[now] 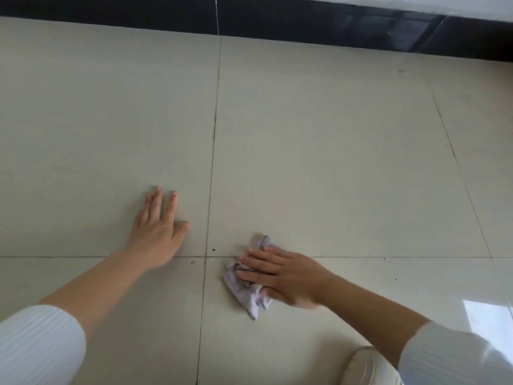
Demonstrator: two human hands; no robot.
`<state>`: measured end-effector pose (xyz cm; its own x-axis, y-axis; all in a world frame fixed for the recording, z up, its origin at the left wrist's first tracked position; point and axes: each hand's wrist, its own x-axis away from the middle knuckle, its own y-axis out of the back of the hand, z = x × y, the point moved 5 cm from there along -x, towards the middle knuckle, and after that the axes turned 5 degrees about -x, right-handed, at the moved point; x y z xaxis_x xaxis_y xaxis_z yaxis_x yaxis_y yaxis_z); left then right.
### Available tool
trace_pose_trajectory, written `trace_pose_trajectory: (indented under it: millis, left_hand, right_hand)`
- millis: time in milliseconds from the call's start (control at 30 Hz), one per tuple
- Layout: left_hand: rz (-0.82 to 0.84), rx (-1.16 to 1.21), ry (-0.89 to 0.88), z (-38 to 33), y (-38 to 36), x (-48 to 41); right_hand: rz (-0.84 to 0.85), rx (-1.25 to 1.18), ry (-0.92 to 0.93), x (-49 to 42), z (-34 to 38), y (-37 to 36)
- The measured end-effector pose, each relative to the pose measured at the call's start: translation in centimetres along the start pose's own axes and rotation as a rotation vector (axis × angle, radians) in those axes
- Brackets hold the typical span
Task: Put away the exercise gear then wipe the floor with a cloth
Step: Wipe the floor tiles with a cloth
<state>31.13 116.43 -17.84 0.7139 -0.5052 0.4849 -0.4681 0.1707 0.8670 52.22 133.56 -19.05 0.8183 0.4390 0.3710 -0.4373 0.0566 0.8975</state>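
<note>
- Wiping stage, by the look of it: a crumpled pale cloth (pixel 248 294) lies on the floor (pixel 333 162), just right of where two tile joints (pixel 206 257) cross and across the horizontal one.
- Right hand (pixel 280 273) lies on top of the cloth. Its fingers (pixel 258 258) are stretched out nearly flat and pressing down, not curled round the cloth. The thumb sits at the cloth's near edge; whether it tucks under is unclear. A flat palm likely spreads the pressure and lets the bunched cloth slide.
- Left hand (pixel 158 234) is spread open on bare tile to the left of the joint, holding nothing, apart from the cloth. It probably props the body's weight while the person leans forward.
- A few dark specks (pixel 213 249) lie near the crossing, between the two hands and close to the cloth's left side. A likely target for the next pass.
- No exercise gear in view, so that part cannot be checked from here.
- Farther out: black skirting (pixel 305 26) along the wall, a small blue mark (pixel 401 71) on a far tile, white sleeves (pixel 39 345) on both arms.
</note>
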Motion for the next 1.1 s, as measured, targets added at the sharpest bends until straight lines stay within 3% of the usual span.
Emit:
trace_pose_trajectory:
  millis: [67, 233, 300, 433, 567, 667, 733, 800, 967, 1100]
  left_hand:
    - [-0.018, 0.005, -0.012, 0.4, -0.1, 0.4]
    - [-0.047, 0.009, 0.023, 2.7, -0.4, 2.0]
    - [-0.040, 0.003, 0.009, 3.4, -0.6, 2.0]
    - [-0.084, 0.037, 0.023, 3.7, -1.1, 1.7]
    - [-0.136, 0.035, 0.012, 3.9, -1.3, 1.3]
    - [-0.143, 0.041, 0.027, 4.1, -1.3, 0.8]
    - [-0.167, 0.030, 0.059, 4.4, -1.2, 0.6]
    - [-0.190, 0.026, 0.069, 4.6, -1.3, 0.4]
    - [-0.194, 0.059, 0.075, 4.4, -1.4, 0.3]
    - [-0.231, 0.034, 0.022, 4.5, 0.2, -2.5]
  right_hand:
    - [-0.033, 0.061, -0.008, -1.6, -4.1, 2.2]
    - [-0.205, -0.248, -0.682, -5.9, -9.8, 6.6]
    - [-0.236, -0.354, -0.735, -7.8, -7.5, 6.7]
    - [-0.261, -0.234, -0.367, -10.0, 1.4, 4.7]
    - [-0.134, -0.055, 0.076, -8.2, 9.1, 1.1]
    - [-0.075, 0.052, 0.288, -6.9, 8.9, 0.6]
    - [-0.054, 0.086, 0.335, -7.1, 6.3, 1.0]
    - [-0.096, 0.083, 0.210, -7.3, 2.4, 2.1]
    - [-0.199, 0.027, -0.366, -6.1, -8.8, 5.4]
    - [-0.213, -0.257, -0.818, -5.7, -15.6, 7.5]
